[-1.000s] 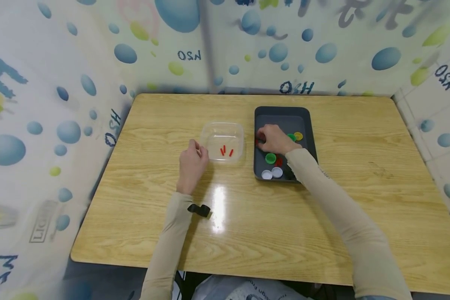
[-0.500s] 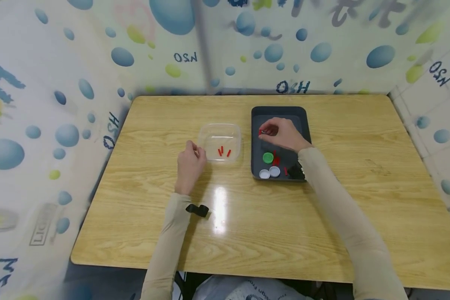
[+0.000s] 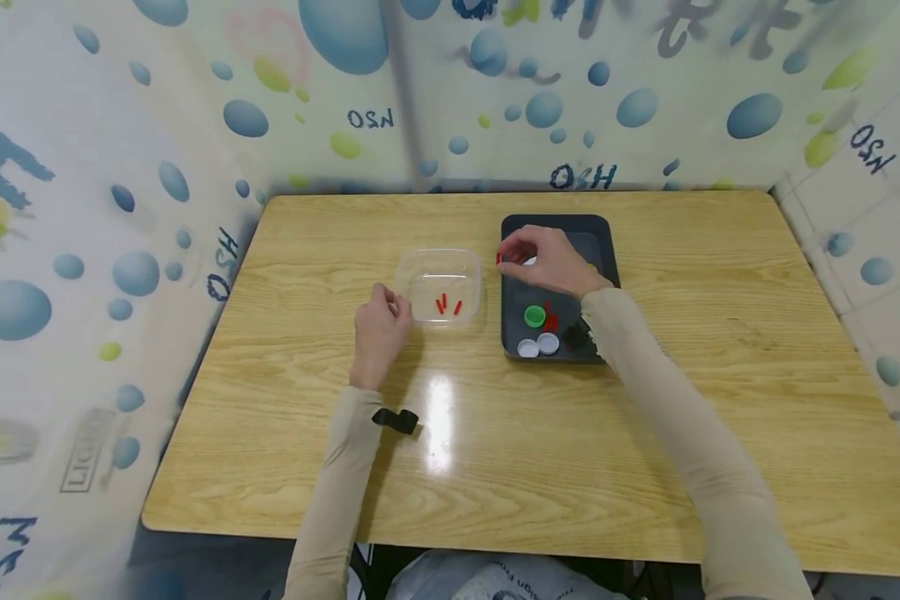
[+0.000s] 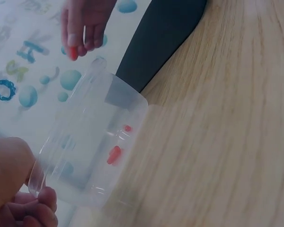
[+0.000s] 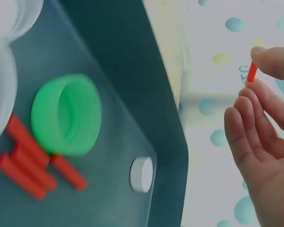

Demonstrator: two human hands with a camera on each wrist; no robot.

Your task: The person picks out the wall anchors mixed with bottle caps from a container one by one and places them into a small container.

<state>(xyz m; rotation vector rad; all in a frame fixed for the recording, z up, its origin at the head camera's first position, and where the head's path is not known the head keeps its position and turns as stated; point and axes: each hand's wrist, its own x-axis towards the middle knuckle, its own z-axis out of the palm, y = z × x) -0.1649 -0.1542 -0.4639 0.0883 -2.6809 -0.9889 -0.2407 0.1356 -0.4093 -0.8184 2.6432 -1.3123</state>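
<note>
My left hand [image 3: 381, 337] pinches the near-left rim of a clear plastic container [image 4: 92, 123] standing on the table. Inside the container lie 3 small red sticks [image 3: 457, 307]. Over the left edge of a dark tray [image 3: 521, 292], my right hand [image 3: 547, 260] holds another red stick [image 5: 252, 72] between thumb and index finger, above the tray wall. The tray bears a green bottle cap [image 5: 66, 115], white caps [image 3: 547, 343] and several red sticks [image 5: 26, 168]. My right hand and forearm hide part of the tray.
The wooden table [image 3: 285, 467] backs onto a patterned wall covering [image 3: 450, 100]. Between the container and the tray runs a narrow strip of tabletop. A small white cap [image 5: 142, 174] sits by the tray wall.
My right hand has risen from the tray with a red stick and moved left to the tray's edge. The left hand stays at the container.
</note>
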